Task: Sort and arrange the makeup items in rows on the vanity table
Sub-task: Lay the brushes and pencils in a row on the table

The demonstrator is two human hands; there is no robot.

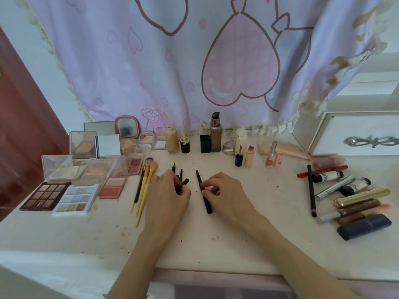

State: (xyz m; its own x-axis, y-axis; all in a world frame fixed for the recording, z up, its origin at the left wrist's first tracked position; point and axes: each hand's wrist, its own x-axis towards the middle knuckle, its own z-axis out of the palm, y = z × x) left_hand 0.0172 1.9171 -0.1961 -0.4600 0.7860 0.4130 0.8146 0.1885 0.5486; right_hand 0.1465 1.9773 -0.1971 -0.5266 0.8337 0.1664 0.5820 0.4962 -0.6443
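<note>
Pale tabletop [248,223]: left hand [166,195] gripped several black pencils [180,180], right hand [224,190] pinched one black pencil [204,192] w/ fingertips.

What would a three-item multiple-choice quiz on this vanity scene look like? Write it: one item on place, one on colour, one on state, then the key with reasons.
1. Where do the eyeshadow palettes lie?
A. left side of the table
B. right side
C. behind the bottles

2. What colour are the handles of the brushes beside the left hand?
A. red
B. yellow
C. white

3. What is the right hand doing?
A. resting flat
B. lifting a bottle
C. pinching a black pencil

Key: 1 A, the palettes sit at the table's left edge; 2 B, the handles are yellow; 3 C, fingertips close on the pencil lying on the table.
</note>
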